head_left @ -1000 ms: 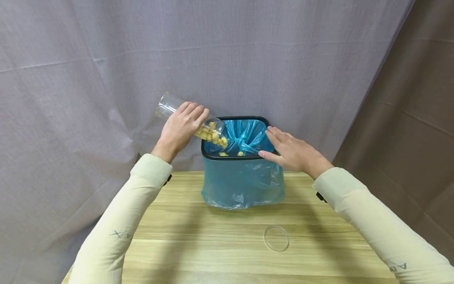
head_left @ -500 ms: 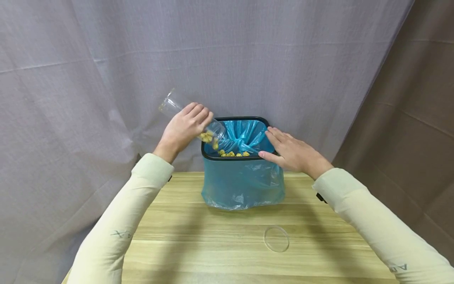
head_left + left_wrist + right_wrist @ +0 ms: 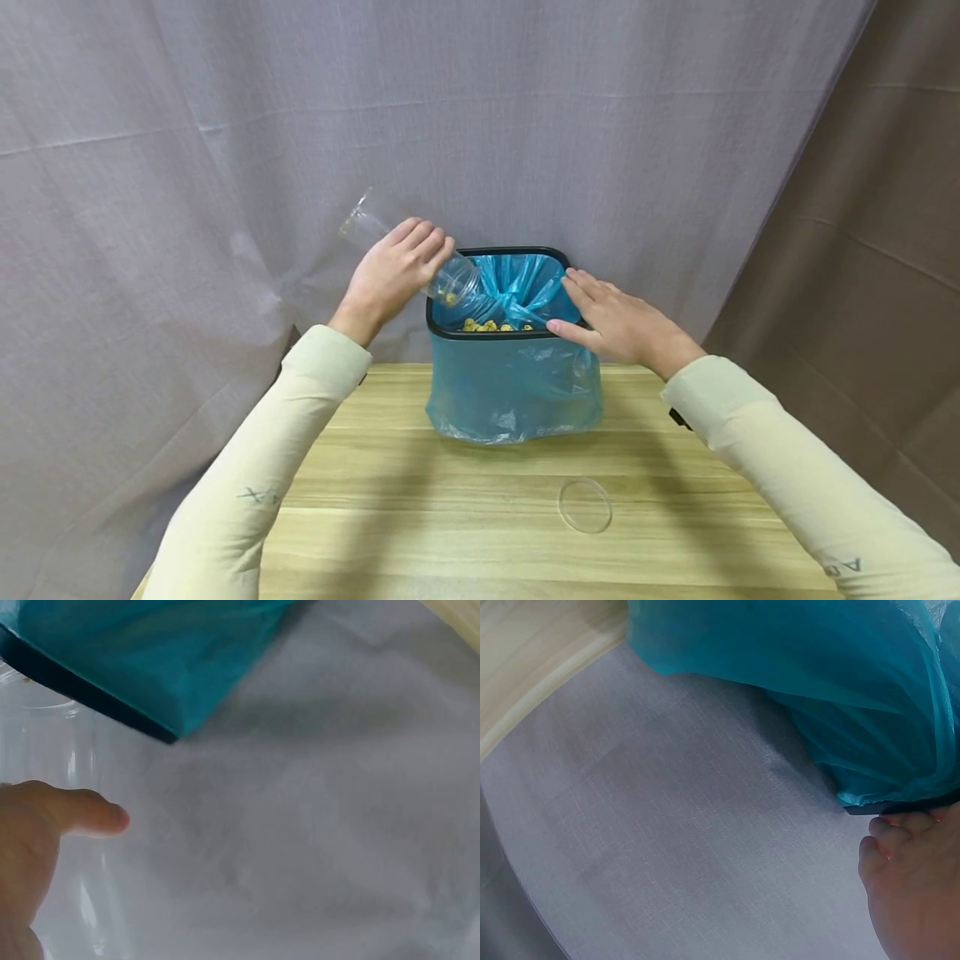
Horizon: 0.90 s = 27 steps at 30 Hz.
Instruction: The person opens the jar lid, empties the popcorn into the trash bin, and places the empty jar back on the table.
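Note:
My left hand (image 3: 401, 271) grips a clear plastic jar (image 3: 363, 223) that tilts down to the right. Its mouth is over the left side of a bin with a black rim (image 3: 517, 250), lined with a blue plastic bag (image 3: 517, 387). One or a few yellow popcorn-like pieces (image 3: 450, 297) lie near the jar's mouth; several more such pieces (image 3: 483, 326) lie inside the bin, partly hidden by the front rim. On the bin's right rim rests my right hand (image 3: 622, 321), its fingers straight. In the left wrist view the thumb (image 3: 86, 810) lies against the jar.
A thin clear round lid or ring (image 3: 589, 531) lies on the wooden table (image 3: 420, 533), in front of the bin. Grey curtain (image 3: 480, 125) hangs close behind the bin, and a brownish cloth (image 3: 862, 250) hangs at the right.
Yellow pieces have slid from the jar into the bin, leaving little in the jar. The left hand has shifted slightly right with the jar tipped more steeply. The right hand has stayed put.

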Tool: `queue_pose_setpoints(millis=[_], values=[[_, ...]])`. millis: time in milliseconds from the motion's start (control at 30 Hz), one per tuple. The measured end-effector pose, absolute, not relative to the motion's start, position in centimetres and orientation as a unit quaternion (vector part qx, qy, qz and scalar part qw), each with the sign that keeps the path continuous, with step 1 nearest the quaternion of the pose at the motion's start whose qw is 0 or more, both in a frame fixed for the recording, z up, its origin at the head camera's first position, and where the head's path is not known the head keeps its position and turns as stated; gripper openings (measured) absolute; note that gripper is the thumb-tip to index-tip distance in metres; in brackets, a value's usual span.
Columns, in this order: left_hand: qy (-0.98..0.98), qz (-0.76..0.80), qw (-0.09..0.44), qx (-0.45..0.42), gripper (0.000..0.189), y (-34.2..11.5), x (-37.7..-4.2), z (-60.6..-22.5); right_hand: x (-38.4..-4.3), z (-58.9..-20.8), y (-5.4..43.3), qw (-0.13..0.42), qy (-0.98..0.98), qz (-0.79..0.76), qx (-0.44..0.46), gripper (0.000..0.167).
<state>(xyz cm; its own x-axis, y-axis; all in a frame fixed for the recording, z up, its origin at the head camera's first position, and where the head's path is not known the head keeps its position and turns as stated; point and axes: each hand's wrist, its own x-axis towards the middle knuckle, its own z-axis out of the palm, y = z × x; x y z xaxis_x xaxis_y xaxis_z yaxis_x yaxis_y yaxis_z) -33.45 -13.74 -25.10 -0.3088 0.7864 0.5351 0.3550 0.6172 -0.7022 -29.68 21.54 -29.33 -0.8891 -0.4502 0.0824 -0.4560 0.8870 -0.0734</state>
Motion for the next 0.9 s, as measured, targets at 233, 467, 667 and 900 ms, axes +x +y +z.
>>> queue_pose_setpoints(millis=[233,467,667,900], values=[[-0.797,0.175,0.453,-0.357,0.043,-13.8,-33.4,-25.3,-29.7,-29.3,21.6,0.03,-0.971,0.046,0.234,0.098],[-0.869,-0.031,0.391,-0.301,0.062,-14.7,-33.0,-25.6,-29.6,-29.3,21.7,0.03,-0.971,0.047,0.234,0.098],[-0.904,-0.191,0.314,-0.218,0.085,-16.3,-32.8,-26.3,-29.6,-29.3,21.6,0.031,-0.971,0.047,0.234,0.097],[-0.897,-0.312,0.275,-0.147,0.079,-18.3,-32.8,-28.3,-29.6,-29.1,21.5,0.028,-0.971,0.048,0.234,0.097]])
